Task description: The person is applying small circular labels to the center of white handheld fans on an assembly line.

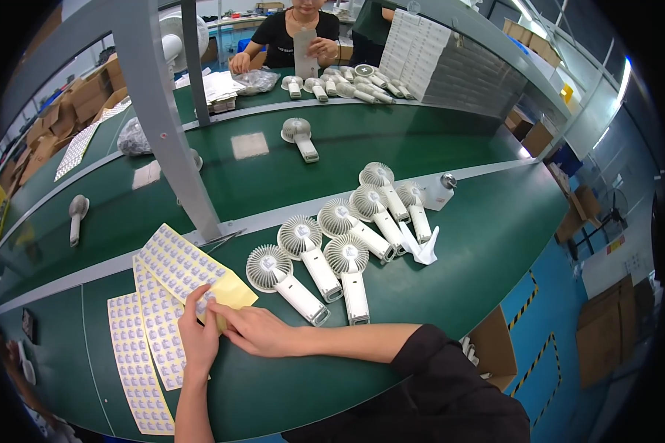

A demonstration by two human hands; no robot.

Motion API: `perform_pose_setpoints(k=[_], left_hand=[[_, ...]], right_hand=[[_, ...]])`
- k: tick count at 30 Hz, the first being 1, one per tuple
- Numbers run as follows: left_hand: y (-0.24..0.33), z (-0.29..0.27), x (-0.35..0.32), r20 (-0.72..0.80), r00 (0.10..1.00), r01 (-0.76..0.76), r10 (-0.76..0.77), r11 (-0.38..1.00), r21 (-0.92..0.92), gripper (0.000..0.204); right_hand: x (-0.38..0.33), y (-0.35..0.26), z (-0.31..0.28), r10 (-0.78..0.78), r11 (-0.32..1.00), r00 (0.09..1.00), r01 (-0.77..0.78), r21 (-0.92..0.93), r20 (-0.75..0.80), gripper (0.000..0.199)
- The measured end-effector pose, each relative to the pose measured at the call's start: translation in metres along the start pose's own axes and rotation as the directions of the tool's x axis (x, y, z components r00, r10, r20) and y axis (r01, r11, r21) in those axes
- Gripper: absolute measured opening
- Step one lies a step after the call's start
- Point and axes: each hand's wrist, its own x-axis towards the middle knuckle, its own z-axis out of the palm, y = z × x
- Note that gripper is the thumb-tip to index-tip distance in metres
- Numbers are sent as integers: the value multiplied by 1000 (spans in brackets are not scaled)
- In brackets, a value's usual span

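Observation:
My left hand [198, 334] and my right hand [257, 330] meet over a yellow-backed sticker sheet [188, 267] on the green table. Left fingers pinch at the sheet's near edge; the right hand presses down on its corner. More sticker sheets [137, 362] lie fanned out to the left. Just right of my hands, several white handheld fans [347, 244] lie in a diagonal row, heads up, handles toward me.
A grey metal post [171, 140] rises from the table behind the sheets. A conveyor belt [421, 140] carries single fans [299, 136]. Across it a person in black [297, 37] handles fans. A small white bottle [440, 190] and folded white cloth [425, 247] sit right of the fans.

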Motion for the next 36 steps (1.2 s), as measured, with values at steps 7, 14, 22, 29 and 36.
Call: perform_pose_setpoints(k=[7, 14, 22, 29, 36], left_hand=[[0, -1, 0, 12, 998, 57, -57, 998, 15, 27], [1, 0, 1, 6, 1000, 3, -3, 1000, 13, 26], [2, -1, 0, 13, 1000, 15, -15, 1000, 3, 26], [3, 0, 0, 22, 999, 25, -25, 1000, 4, 26], [2, -2, 2, 22, 999, 25, -25, 1000, 8, 27]], right_hand=[[1, 2, 3, -30, 999, 999, 30, 26, -26, 63], [1, 1, 2, -25, 1000, 999, 26, 6, -36, 62], [1, 1, 4, -33, 999, 999, 33, 9, -43, 62], [0, 1, 4, -51, 999, 997, 50, -9, -66, 60], [3, 0, 3, -38, 999, 998, 39, 7, -57, 59]])
